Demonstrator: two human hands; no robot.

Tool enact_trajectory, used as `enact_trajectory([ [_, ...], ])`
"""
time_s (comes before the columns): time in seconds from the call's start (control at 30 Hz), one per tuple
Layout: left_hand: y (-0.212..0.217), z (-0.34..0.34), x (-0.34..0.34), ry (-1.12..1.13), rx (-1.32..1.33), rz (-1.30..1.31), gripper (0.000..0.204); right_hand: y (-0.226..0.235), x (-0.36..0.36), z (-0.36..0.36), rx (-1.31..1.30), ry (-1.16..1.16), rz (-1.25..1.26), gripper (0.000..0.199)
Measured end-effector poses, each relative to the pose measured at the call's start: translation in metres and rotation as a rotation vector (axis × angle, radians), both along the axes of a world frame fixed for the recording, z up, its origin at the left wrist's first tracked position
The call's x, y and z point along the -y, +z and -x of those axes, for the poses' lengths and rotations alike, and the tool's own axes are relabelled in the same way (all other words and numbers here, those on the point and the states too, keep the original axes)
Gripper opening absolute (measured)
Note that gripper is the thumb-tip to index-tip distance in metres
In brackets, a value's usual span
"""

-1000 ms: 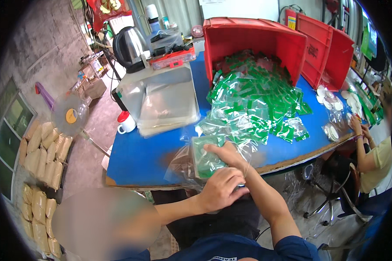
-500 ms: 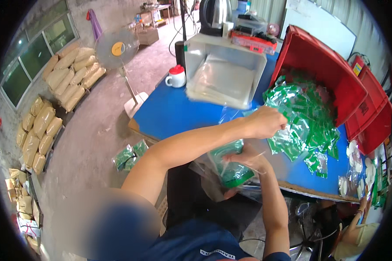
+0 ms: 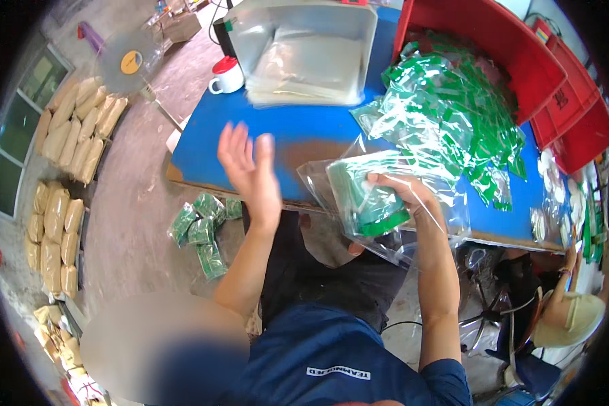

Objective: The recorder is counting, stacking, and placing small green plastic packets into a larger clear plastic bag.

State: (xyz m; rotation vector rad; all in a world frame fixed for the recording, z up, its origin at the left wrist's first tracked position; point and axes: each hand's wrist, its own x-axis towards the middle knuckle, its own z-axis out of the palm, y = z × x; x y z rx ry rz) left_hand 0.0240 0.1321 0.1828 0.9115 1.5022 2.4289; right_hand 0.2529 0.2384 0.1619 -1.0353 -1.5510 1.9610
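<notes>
My right hand (image 3: pixel 400 191) grips a stack of green packets (image 3: pixel 371 203) inside a clear plastic bag (image 3: pixel 419 233), held at the near edge of the blue table (image 3: pixel 298 145). My left hand (image 3: pixel 250 169) is raised above the table edge, open with fingers spread, holding nothing. A big heap of green packets in clear wrap (image 3: pixel 453 115) lies on the table to the right of my hands, spilling from a tipped red crate (image 3: pixel 494 47).
A clear plastic tub (image 3: pixel 304 51) with flat clear bags and a white mug with a red lid (image 3: pixel 224 76) stand at the table's far side. Filled green bags (image 3: pixel 203 227) lie on the floor. Tan sacks (image 3: pixel 61 189) line the left. Another person (image 3: pixel 568 311) sits at right.
My left hand has let go of the bag and lifted up, open. My right hand still holds the packets in the bag. My view has swung toward the table.
</notes>
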Motion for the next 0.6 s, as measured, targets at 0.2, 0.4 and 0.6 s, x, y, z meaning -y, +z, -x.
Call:
enact_trajectory([
  [0.2,-0.069,-0.042,0.024,-0.805,0.640,0.116,0.045,0.013,0.010,0.017,-0.003,0.020,0.099,0.054],
  [0.4,-0.061,-0.024,0.023,-0.855,0.845,0.196,0.068,0.006,0.016,0.026,0.012,0.189,0.229,0.055],
  [0.6,-0.067,-0.035,0.022,-0.980,0.859,0.254,0.077,-0.012,0.003,0.029,0.326,0.125,0.114,0.061],
])
